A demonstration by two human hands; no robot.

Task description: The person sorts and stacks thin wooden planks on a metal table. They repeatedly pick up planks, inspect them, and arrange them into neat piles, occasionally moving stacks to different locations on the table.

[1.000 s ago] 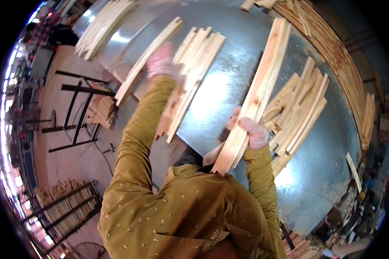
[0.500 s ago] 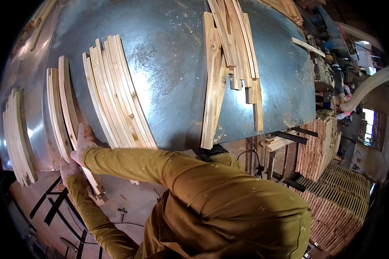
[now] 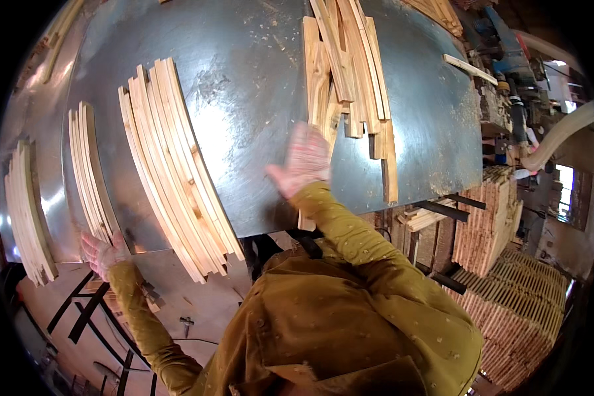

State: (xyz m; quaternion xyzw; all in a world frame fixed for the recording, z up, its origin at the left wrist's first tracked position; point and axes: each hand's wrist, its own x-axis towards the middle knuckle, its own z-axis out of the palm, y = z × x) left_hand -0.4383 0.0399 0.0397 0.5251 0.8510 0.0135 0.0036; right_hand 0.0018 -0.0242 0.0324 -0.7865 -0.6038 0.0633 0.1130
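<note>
Wearing a mustard-coloured garment (image 3: pixel 336 323), the person stands at the near edge of a metal table (image 3: pixel 257 86). The left hand (image 3: pixel 103 255) is at the near end of a narrow bundle of wooden strips (image 3: pixel 88 165); whether its fingers grip the strips cannot be told. A wide bundle (image 3: pixel 171 178) lies to the right, its near ends overhanging the edge. The right hand (image 3: pixel 303 157) is over a loose pile of strips (image 3: pixel 362 79), fingers extended and released. Farther off, a single strip (image 3: pixel 470 69) lies at the table's right side.
</note>
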